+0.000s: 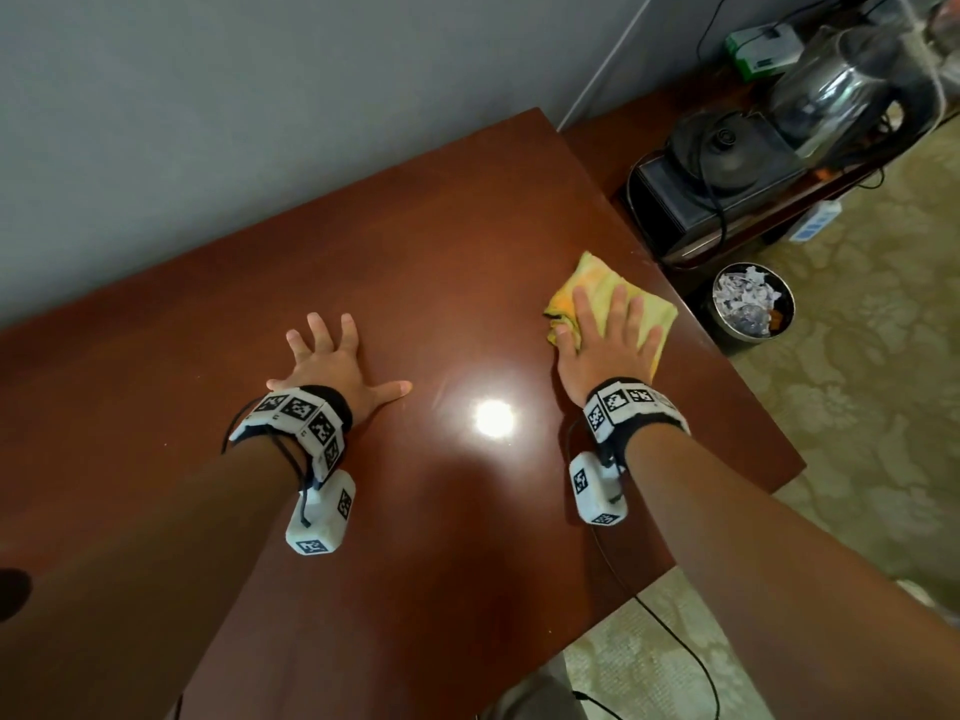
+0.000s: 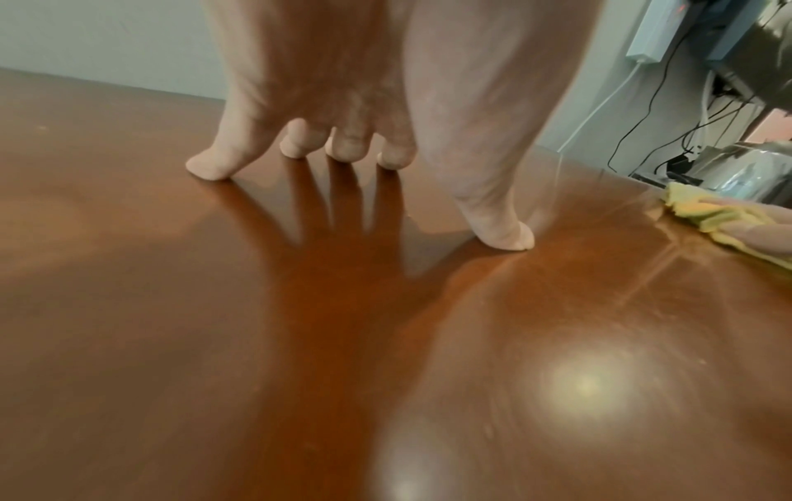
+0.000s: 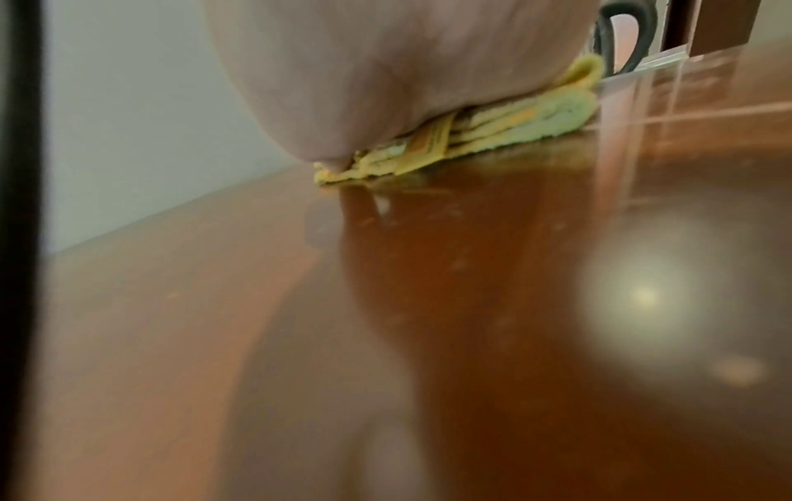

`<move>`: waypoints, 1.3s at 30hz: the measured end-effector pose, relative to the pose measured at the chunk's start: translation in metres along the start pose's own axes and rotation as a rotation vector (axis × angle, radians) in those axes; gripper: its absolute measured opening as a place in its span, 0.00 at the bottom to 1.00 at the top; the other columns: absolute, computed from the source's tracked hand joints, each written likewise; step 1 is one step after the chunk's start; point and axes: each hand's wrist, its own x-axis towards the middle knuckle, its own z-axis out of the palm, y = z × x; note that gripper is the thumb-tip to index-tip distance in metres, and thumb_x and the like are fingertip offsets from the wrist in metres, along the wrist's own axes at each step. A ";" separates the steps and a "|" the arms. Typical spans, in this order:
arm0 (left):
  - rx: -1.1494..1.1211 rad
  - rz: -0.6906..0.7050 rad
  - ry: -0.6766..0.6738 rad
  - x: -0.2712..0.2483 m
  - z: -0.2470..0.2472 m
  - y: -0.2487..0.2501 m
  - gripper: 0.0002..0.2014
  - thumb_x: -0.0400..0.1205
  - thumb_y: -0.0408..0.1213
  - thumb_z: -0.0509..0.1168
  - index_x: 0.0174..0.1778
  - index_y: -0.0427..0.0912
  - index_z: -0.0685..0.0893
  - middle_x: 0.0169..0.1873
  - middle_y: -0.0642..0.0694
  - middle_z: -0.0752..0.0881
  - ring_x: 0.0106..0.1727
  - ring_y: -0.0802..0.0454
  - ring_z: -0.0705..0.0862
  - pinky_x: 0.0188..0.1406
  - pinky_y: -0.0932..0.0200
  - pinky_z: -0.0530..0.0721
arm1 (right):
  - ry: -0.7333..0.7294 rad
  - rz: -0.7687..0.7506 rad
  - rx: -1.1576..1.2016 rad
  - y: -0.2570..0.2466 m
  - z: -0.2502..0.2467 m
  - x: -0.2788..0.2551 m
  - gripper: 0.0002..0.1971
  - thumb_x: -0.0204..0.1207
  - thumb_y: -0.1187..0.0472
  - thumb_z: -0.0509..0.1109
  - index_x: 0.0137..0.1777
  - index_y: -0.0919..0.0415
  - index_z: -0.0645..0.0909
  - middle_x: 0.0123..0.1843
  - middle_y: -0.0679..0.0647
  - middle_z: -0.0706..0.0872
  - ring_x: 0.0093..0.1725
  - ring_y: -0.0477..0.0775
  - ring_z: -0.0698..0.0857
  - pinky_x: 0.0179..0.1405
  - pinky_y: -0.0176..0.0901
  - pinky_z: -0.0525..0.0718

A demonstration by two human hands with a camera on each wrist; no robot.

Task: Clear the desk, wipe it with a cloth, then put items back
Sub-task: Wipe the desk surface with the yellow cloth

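Observation:
A folded yellow cloth (image 1: 597, 288) lies on the glossy brown desk (image 1: 426, 241) near its right edge. My right hand (image 1: 605, 335) presses flat on the cloth with straight fingers; the right wrist view shows the palm (image 3: 386, 67) on top of the cloth (image 3: 514, 128). My left hand (image 1: 332, 361) rests on the bare desk with fingers spread, to the left of the cloth. In the left wrist view its fingertips (image 2: 210, 169) touch the desk (image 2: 171, 305), and the cloth (image 2: 720, 217) shows at the far right.
A lower side table (image 1: 649, 132) to the right carries a black box (image 1: 717, 200), a kettle (image 1: 841, 90) and cables. A round metal bin (image 1: 753, 304) with paper scraps stands on the patterned carpet (image 1: 857, 407) beside the desk's right edge. A grey wall (image 1: 208, 96) runs behind.

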 end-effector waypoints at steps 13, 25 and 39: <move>0.004 0.233 0.033 -0.031 0.014 0.073 0.49 0.79 0.65 0.65 0.88 0.55 0.43 0.87 0.48 0.34 0.88 0.40 0.37 0.79 0.25 0.62 | 0.030 -0.286 -0.031 -0.059 0.034 -0.052 0.30 0.87 0.38 0.42 0.87 0.36 0.39 0.89 0.55 0.33 0.87 0.61 0.31 0.82 0.70 0.33; 0.116 0.219 -0.070 -0.029 0.021 0.101 0.53 0.77 0.67 0.67 0.88 0.56 0.41 0.87 0.48 0.33 0.87 0.39 0.37 0.76 0.19 0.60 | 0.043 0.065 0.032 0.048 -0.007 0.014 0.30 0.86 0.36 0.37 0.87 0.36 0.38 0.89 0.55 0.32 0.87 0.59 0.32 0.84 0.69 0.34; 0.160 0.219 -0.088 -0.028 0.020 0.102 0.53 0.77 0.69 0.64 0.88 0.54 0.39 0.87 0.46 0.33 0.87 0.37 0.36 0.75 0.18 0.62 | 0.104 0.058 0.049 0.009 -0.015 0.049 0.30 0.87 0.37 0.40 0.88 0.38 0.41 0.89 0.60 0.35 0.87 0.64 0.33 0.82 0.74 0.35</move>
